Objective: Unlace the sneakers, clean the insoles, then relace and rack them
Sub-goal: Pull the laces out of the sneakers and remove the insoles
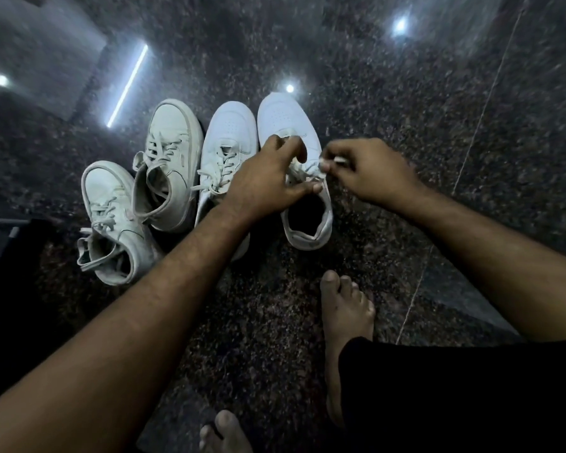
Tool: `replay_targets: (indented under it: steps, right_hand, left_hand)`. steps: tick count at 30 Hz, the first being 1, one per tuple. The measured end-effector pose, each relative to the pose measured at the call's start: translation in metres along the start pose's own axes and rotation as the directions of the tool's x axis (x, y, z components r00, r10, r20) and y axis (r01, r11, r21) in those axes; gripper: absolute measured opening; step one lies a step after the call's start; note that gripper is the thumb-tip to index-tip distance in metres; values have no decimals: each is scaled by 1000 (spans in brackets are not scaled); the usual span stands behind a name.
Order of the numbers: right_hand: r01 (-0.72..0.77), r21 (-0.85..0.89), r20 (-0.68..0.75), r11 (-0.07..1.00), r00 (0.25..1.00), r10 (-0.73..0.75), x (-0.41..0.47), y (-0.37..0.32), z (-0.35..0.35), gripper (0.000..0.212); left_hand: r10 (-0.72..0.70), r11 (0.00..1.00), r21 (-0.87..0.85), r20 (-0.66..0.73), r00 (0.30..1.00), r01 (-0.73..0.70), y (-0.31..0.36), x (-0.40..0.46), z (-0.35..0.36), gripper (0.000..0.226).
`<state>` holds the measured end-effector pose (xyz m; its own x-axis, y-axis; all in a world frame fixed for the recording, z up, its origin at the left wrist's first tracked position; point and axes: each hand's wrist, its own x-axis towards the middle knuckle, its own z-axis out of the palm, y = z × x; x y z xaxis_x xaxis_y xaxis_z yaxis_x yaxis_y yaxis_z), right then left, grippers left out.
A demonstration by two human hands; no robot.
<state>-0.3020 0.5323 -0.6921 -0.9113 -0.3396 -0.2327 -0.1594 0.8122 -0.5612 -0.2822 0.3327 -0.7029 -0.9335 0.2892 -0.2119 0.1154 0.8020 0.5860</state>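
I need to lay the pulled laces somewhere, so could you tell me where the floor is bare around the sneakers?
Bare floor lies right of the rightmost sneaker, beyond the right hand, and beyond the toe caps. The four sneakers sit packed side by side, and the left hand and a bare foot crowd the near side.

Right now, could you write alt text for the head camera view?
Two bare hands work the lace of the rightmost white sneaker: the right hand pinches the lace, the left hand rests on it. Three more sneakers stand left.

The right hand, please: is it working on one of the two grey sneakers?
No, the right hand pinches a lace at the rightmost white sneaker.
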Motion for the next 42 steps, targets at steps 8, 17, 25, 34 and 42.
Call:
replay_targets:
  steps: [8,17,25,34,42]
  right_hand:
    - [-113,456,-167,883,963,210,19,8,2,11]
    - [187,113,-155,976,973,-169,7,-9,22,17]
    - [175,92,-48,980,984,-171,15,-16,30,15]
    - [270,29,27,962,962,-271,11,-14,33,22]
    - [-59,632,-167,773,963,211,27,-29,13,35]
  left_hand:
    - [-81,997,-20,-105,991,79,8,3,12,39]
    - [-23,988,-156,-240,971,-15,-13,-6,9,38]
    - [-46,973,-228,-293,955,-23,-22,-10,16,15]
    - [-549,328,-930,-47,835,163,4,-10,-18,14]
    - [-754,309,-951,-244,610,1,-10,2,-62,12]
